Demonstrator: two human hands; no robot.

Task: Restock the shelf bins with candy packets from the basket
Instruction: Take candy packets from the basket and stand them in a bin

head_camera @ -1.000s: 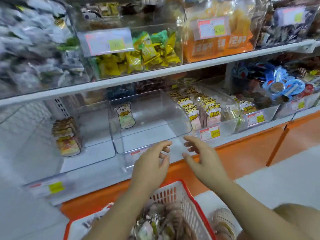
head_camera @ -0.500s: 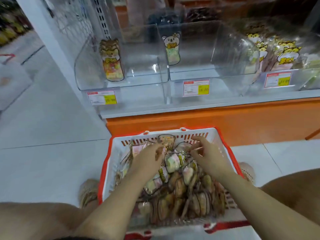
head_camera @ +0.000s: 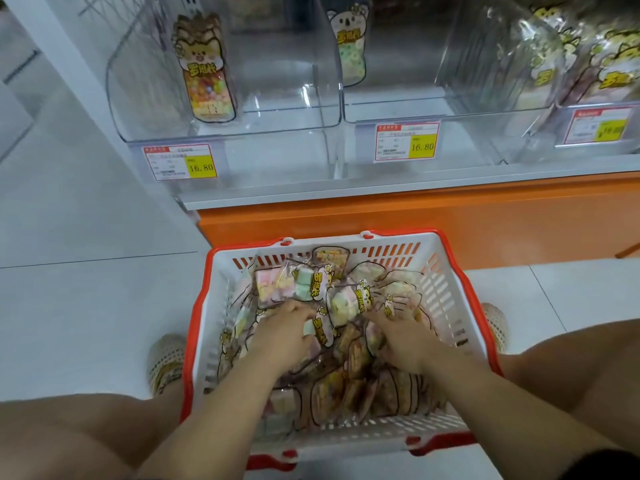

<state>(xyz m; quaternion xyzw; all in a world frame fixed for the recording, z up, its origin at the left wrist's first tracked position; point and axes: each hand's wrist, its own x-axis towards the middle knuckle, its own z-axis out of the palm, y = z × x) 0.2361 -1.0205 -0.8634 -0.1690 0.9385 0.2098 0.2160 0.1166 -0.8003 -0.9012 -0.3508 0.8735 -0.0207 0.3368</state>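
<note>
The basket (head_camera: 446, 292), white with a red rim, sits on the floor (head_camera: 86, 306) at 6 o'clock, between the person's knees and heaped with packets (head_camera: 304, 285) of pastel candy. Both hands are down in the heap and apart from each other. The left hand (head_camera: 284, 336) is at 7 o'clock of the pile, its fingers curled down among the wrappers; I cannot tell whether it grips one. The right hand (head_camera: 398, 336) is at 5 o'clock, its fingers spread and lying under a clear wrapper.

The packets carry cartoon animals and yellow Chinese characters, too small to read.

On the shelf (head_camera: 346, 188) at 12 o'clock stand three clear bins. The left bin (head_camera: 277, 98), at 11 o'clock, holds one upright packet. The middle bin (head_camera: 408, 81) holds a koala packet at its back. The right bin (head_camera: 512, 64), at 2 o'clock, is packed. The left tag (head_camera: 180, 163) and the middle tag (head_camera: 407, 142) each read 16.80 on yellow. The right tag (head_camera: 601, 128) is too blurred to read.
</note>
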